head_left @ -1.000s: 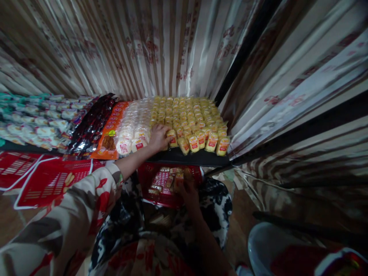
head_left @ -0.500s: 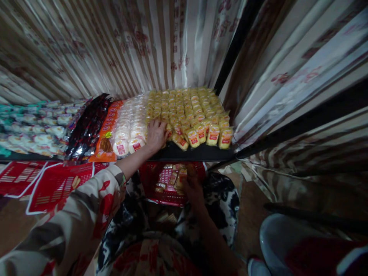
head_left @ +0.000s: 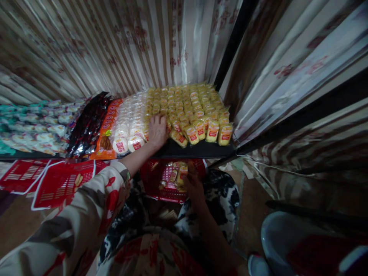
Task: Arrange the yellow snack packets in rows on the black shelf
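Note:
My left hand (head_left: 157, 132) rests on the front of the rows of yellow packaged cakes (head_left: 186, 109) on the black shelf. Its fingers are bent down together among the wrappers, and the fingertips are hidden. Below the shelf edge, over a red basket (head_left: 152, 191) between my knees, my right hand (head_left: 194, 186) pinches a yellow packaged cake (head_left: 182, 177). More wrapped cakes (head_left: 173, 176) lie in that basket. Several cakes lean loosely at the front of the shelf, to the right of my left hand. White packaged cakes (head_left: 135, 142) stand in rows on its left.
Orange packs (head_left: 105, 142), dark shiny packs (head_left: 86, 126) and white-and-green packs (head_left: 37, 126) fill the shelf leftward. Red baskets (head_left: 63, 184) sit below left. A black post (head_left: 232, 46) and striped curtains (head_left: 143, 38) bound the shelf. A pale rounded object (head_left: 276, 230) is at lower right.
My left hand has shifted slightly, staying at the front of the yellow rows. My right hand still holds a cake above the basket, now more plainly visible. The view has tilted a little.

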A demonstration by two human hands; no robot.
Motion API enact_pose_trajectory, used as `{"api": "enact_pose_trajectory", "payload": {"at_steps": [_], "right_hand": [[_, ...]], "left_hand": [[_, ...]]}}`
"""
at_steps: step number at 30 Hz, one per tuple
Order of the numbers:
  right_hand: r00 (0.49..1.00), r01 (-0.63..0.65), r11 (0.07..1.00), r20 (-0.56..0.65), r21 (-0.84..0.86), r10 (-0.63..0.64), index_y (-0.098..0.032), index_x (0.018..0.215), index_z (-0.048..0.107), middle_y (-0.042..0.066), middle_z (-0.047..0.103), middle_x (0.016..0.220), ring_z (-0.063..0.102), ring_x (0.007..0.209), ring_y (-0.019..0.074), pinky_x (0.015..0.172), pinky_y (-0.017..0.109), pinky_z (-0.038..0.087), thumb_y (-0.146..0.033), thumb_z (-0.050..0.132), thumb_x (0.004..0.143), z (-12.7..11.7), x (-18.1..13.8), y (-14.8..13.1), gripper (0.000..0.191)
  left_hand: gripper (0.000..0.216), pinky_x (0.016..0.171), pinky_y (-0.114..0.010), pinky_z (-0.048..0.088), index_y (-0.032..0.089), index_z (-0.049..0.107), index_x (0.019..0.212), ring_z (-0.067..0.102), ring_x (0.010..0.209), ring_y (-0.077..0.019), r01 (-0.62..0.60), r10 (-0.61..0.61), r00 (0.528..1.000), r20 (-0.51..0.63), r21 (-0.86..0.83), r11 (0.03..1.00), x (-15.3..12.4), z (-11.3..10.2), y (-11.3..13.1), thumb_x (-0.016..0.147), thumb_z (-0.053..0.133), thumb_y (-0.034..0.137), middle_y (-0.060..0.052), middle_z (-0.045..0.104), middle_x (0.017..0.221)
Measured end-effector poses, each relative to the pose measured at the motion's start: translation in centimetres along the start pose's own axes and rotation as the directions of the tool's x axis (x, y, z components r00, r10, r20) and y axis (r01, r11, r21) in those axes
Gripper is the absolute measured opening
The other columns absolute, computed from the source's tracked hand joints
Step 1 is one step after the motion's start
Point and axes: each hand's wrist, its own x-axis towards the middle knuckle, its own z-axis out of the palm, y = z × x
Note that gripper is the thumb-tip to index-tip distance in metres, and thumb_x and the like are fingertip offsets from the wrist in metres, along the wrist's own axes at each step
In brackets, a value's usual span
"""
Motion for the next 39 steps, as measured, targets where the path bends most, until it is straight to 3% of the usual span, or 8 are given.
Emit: {"api": "enact_pose_trajectory", "payload": {"at_steps": [6, 11, 17, 21, 24, 28, 34, 39], "right_hand": [[0.997, 0.044, 0.999, 0.057, 0.014, -0.045, -0.014, 0.096, 0.067, 0.011, 0.069, 0.096, 0.064, 0.09, 0.0278, 0.075, 0.038, 0.053, -0.057, 0.065, 0.063, -0.3, -0.2, -0.1, 0.054], [0.998, 0.054, 0.998, 0.042, -0.03, -0.053, -0.015, 0.092, 0.068, 0.009, 0.07, 0.093, 0.064, 0.088, 0.0277, 0.074, 0.038, 0.053, -0.058, 0.067, 0.06, -0.2, -0.5, -0.7, 0.054], [0.964, 0.228, 0.974, 0.14, -0.003, -0.225, -0.018, 0.096, 0.065, 0.007, 0.069, 0.096, 0.064, 0.088, 0.0234, 0.08, 0.036, 0.051, -0.05, 0.062, 0.069, 1.8, 0.4, -4.6, 0.042], [0.949, 0.279, 0.96, 0.162, -0.02, -0.272, -0.019, 0.101, 0.061, 0.006, 0.069, 0.099, 0.064, 0.087, 0.0203, 0.081, 0.033, 0.05, -0.044, 0.058, 0.074, 4.0, 1.6, -8.0, 0.037], [0.956, 0.28, 0.952, 0.133, -0.125, -0.263, -0.019, 0.096, 0.062, 0.005, 0.07, 0.09, 0.065, 0.078, 0.0191, 0.075, 0.031, 0.052, -0.043, 0.057, 0.073, 4.9, 2.3, -9.6, 0.034], [0.943, 0.329, 0.913, 0.135, -0.24, -0.305, -0.019, 0.094, 0.062, 0.004, 0.069, 0.088, 0.065, 0.079, 0.0184, 0.076, 0.031, 0.051, -0.041, 0.057, 0.071, 5.3, 3.1, -10.1, 0.032], [0.885, 0.465, 0.836, 0.161, -0.291, -0.437, -0.017, 0.099, 0.06, 0.006, 0.067, 0.097, 0.063, 0.086, 0.0184, 0.078, 0.031, 0.051, -0.037, 0.055, 0.075, 5.8, 4.2, -11.0, 0.032], [0.853, 0.511, 0.785, 0.092, -0.351, -0.514, -0.016, 0.106, 0.058, 0.008, 0.064, 0.1, 0.061, 0.084, 0.0167, 0.079, 0.03, 0.05, -0.036, 0.052, 0.078, 6.5, 4.4, -11.6, 0.035]], "left_hand": [[0.037, 0.104, -0.05, 0.027, 0.015, 0.044, 0.12, 0.025, 0.13, -0.0273, -0.054, 0.048, 0.997, -0.059, -0.109, 0.993, -1.5, -0.4, -0.3, 0.083, 0.043, 0.013, -0.015, 0.041, 0.13], [0.041, 0.105, -0.05, 0.028, 0.015, 0.045, 0.119, 0.024, 0.131, -0.0256, -0.091, 0.078, 0.993, -0.093, -0.151, 0.984, -5.9, -1.2, -1.2, 0.079, 0.04, 0.006, -0.015, 0.04, 0.131], [0.046, 0.103, -0.053, 0.032, 0.016, 0.046, 0.12, 0.025, 0.131, -0.0263, -0.153, 0.147, 0.988, -0.043, -0.227, 0.962, -10.1, -0.5, -1.6, 0.076, 0.04, 0.005, -0.014, 0.041, 0.132], [0.046, 0.103, -0.052, 0.034, 0.016, 0.049, 0.118, 0.03, 0.128, -0.0267, -0.173, 0.173, 0.985, -0.02, -0.248, 0.953, -9.8, -0.1, -1.6, 0.075, 0.041, 0.005, -0.013, 0.045, 0.13], [0.045, 0.102, -0.052, 0.036, 0.016, 0.052, 0.117, 0.035, 0.124, -0.0272, -0.178, 0.182, 0.983, -0.006, -0.251, 0.952, -9.3, 0.0, -1.9, 0.074, 0.042, 0.006, -0.013, 0.048, 0.125], [0.046, 0.101, -0.052, 0.036, 0.016, 0.051, 0.118, 0.037, 0.122, -0.0273, -0.169, 0.18, 0.983, 0.02, -0.262, 0.95, -9.1, 0.2, -2.6, 0.074, 0.042, 0.007, -0.013, 0.049, 0.124], [0.044, 0.103, -0.048, 0.037, 0.013, 0.052, 0.117, 0.036, 0.123, -0.0264, -0.21, 0.221, 0.975, 0.017, -0.253, 0.945, -8.9, 0.6, -3.0, 0.075, 0.041, 0.006, -0.013, 0.049, 0.124], [0.046, 0.102, -0.05, 0.037, 0.014, 0.051, 0.118, 0.036, 0.125, -0.0267, -0.229, 0.24, 0.971, 0.01, -0.261, 0.938, -8.1, 0.8, -3.1, 0.074, 0.04, 0.006, -0.013, 0.049, 0.125]]}}
